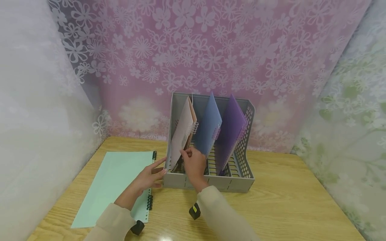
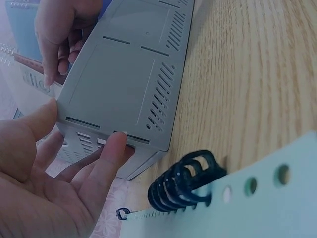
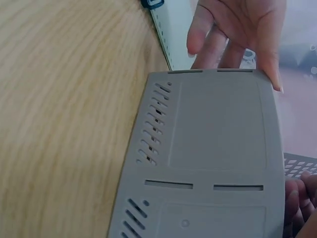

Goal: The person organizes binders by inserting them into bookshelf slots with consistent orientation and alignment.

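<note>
A grey slotted file organizer [image 1: 211, 183] stands on the table. My left hand [image 1: 149, 177] rests against its left front corner, thumb near the upper rim and fingers fairly straight along the side. My right hand [image 1: 194, 164] reaches over the front wall and pinches the lower front edge of a pale pink spiral notebook [image 1: 182, 134] in the left compartment. A brown notebook [image 1: 193, 115] stands close behind it. A blue notebook [image 1: 208, 124] and a purple notebook [image 1: 230, 134] lean in compartments to the right. The right fingertips are partly hidden in the right wrist view.
Left of the organizer lies a mint-green notebook [image 1: 117, 184] with black ring binding [image 2: 185, 181], its bound edge beneath my left hand. The wooden table [image 1: 286, 201] extends to the right. A floral curtain [image 1: 205, 50] hangs behind.
</note>
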{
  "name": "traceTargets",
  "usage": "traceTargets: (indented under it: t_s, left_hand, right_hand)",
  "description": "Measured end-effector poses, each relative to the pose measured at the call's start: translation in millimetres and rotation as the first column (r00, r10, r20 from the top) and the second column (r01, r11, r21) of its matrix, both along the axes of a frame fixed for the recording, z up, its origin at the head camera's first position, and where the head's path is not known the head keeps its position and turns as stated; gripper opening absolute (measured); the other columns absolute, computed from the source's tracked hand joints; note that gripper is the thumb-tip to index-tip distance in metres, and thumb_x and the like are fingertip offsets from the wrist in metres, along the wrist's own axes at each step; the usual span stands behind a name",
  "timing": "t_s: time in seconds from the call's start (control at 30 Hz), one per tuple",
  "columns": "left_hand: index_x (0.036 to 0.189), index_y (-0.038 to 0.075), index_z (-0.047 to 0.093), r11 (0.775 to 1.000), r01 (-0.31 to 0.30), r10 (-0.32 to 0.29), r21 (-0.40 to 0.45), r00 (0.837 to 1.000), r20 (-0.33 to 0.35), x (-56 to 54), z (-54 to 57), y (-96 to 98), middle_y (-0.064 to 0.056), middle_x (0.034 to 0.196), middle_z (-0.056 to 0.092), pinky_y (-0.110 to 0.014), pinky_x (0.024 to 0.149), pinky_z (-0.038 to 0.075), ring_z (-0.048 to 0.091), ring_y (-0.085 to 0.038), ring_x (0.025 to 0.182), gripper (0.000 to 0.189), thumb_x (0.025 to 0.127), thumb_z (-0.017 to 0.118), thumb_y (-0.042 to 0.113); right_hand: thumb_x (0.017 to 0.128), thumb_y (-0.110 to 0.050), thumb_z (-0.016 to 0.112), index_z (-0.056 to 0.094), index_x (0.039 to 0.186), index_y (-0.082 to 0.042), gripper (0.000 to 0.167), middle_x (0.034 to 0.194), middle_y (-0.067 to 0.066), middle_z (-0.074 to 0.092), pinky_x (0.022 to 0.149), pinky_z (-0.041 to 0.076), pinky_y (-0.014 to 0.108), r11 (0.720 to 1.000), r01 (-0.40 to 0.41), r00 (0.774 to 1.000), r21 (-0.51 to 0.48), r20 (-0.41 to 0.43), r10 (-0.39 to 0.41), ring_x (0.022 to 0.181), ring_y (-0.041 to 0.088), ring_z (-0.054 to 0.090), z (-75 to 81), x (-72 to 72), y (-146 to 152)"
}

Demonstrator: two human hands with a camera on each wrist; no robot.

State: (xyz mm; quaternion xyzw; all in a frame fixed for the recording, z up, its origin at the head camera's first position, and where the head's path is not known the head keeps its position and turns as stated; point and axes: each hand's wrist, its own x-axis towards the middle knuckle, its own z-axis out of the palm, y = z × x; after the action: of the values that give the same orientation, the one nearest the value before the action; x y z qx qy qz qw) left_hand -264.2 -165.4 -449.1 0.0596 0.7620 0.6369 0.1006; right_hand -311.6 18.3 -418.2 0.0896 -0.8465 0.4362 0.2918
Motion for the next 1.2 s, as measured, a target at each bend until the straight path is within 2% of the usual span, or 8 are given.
traceTargets:
  t_s: [0.17, 0.33, 0.47, 0.67, 0.83, 1.03, 1.1, 1.2]
  left_hand:
    - [0.154, 0.023, 0.029, 1.0, -0.024, 0.024, -0.006, 1.0, -0.003, -1.3, -2.8, 3.1, -0.028, 0.149, 0.035, -0.05, 0.084, 0.055, 0.048, -0.044, 0.126, 0.061, 0.1, 0.057, 0.026]
    - [0.154, 0.023, 0.028, 1.0, -0.019, 0.019, -0.015, 1.0, -0.015, -3.1, -3.2, 9.3, -0.028, 0.15, 0.033, -0.05, 0.084, 0.055, 0.046, -0.045, 0.127, 0.059, 0.101, 0.054, 0.023]
    - [0.154, 0.025, 0.03, 0.999, -0.031, 0.031, -0.028, 0.999, -0.015, -1.5, -2.7, 8.2, -0.026, 0.15, 0.035, -0.051, 0.086, 0.054, 0.047, -0.043, 0.127, 0.058, 0.101, 0.054, 0.024]
    - [0.154, 0.025, 0.029, 1.0, 0.002, -0.002, 0.004, 1.0, -0.007, 0.2, -4.1, 1.2, -0.025, 0.151, 0.034, -0.052, 0.09, 0.052, 0.05, -0.041, 0.125, 0.06, 0.101, 0.053, 0.036]
    - [0.155, 0.023, 0.026, 0.999, 0.026, -0.026, 0.024, 1.0, 0.005, 3.3, 0.6, -2.2, -0.026, 0.149, 0.035, -0.05, 0.092, 0.051, 0.05, -0.041, 0.126, 0.062, 0.1, 0.051, 0.04]
    - [0.156, 0.016, 0.02, 0.997, 0.067, -0.068, 0.037, 0.998, 0.019, 9.6, 7.5, -12.5, -0.026, 0.151, 0.033, -0.047, 0.096, 0.049, 0.048, -0.04, 0.129, 0.065, 0.102, 0.049, 0.04]
    - [0.156, 0.015, 0.019, 0.995, 0.082, -0.083, 0.054, 0.996, 0.028, 10.8, 9.2, -17.1, -0.026, 0.152, 0.031, -0.047, 0.097, 0.049, 0.047, -0.04, 0.129, 0.068, 0.101, 0.049, 0.041]
    - [0.156, 0.016, 0.02, 0.993, 0.091, -0.094, 0.076, 0.995, 0.04, 11.7, 11.1, -21.9, -0.025, 0.152, 0.03, -0.046, 0.098, 0.048, 0.047, -0.039, 0.13, 0.066, 0.101, 0.05, 0.041]
  right_hand:
    - [0.089, -0.024, 0.073, 0.071, 0.078, -0.011, 0.018, 0.063, -0.002, 0.066, 0.048, 0.045, 0.025, 0.999, -0.036, 0.999, -0.007, -0.033, 0.035, 0.043, 0.003, 0.049, -5.8, 5.1, 3]
    - [0.092, -0.024, 0.069, 0.069, 0.082, -0.012, 0.016, 0.064, -0.002, 0.066, 0.045, 0.043, 0.024, 0.994, -0.101, 0.994, -0.052, -0.034, 0.099, 0.043, 0.003, 0.049, -10.7, 12.8, 10]
    - [0.095, -0.023, 0.065, 0.068, 0.086, -0.009, 0.016, 0.065, 0.003, 0.068, 0.039, 0.042, 0.022, 0.978, -0.197, 0.979, -0.073, -0.062, 0.193, 0.043, 0.002, 0.052, -12.3, 22.2, 10]
    - [0.094, -0.016, 0.066, 0.069, 0.085, -0.006, 0.014, 0.063, 0.002, 0.067, 0.042, 0.045, 0.019, 0.957, -0.288, 0.95, -0.044, -0.138, 0.279, 0.047, 0.001, 0.055, -11.8, 35.5, 8]
    - [0.093, -0.011, 0.066, 0.069, 0.083, -0.003, 0.013, 0.063, 0.002, 0.067, 0.048, 0.051, 0.02, 0.918, -0.38, 0.922, -0.116, -0.131, 0.365, 0.05, 0.005, 0.059, -9.2, 48.2, 7]
    - [0.094, -0.01, 0.064, 0.069, 0.083, -0.005, 0.014, 0.067, 0.005, 0.068, 0.055, 0.056, 0.024, 0.831, -0.503, 0.863, -0.236, -0.093, 0.496, 0.056, 0.02, 0.065, -9.4, 71.5, 2]
    - [0.095, -0.01, 0.063, 0.07, 0.085, -0.004, 0.013, 0.069, 0.007, 0.069, 0.058, 0.056, 0.025, 0.817, -0.524, 0.85, -0.238, -0.083, 0.521, 0.06, 0.025, 0.067, -9.6, 78.7, 1]
    - [0.095, -0.009, 0.063, 0.07, 0.09, -0.001, 0.012, 0.076, 0.01, 0.071, 0.063, 0.057, 0.024, 0.817, -0.529, 0.846, -0.229, -0.059, 0.531, 0.067, 0.028, 0.069, -10.0, 86.0, -2]
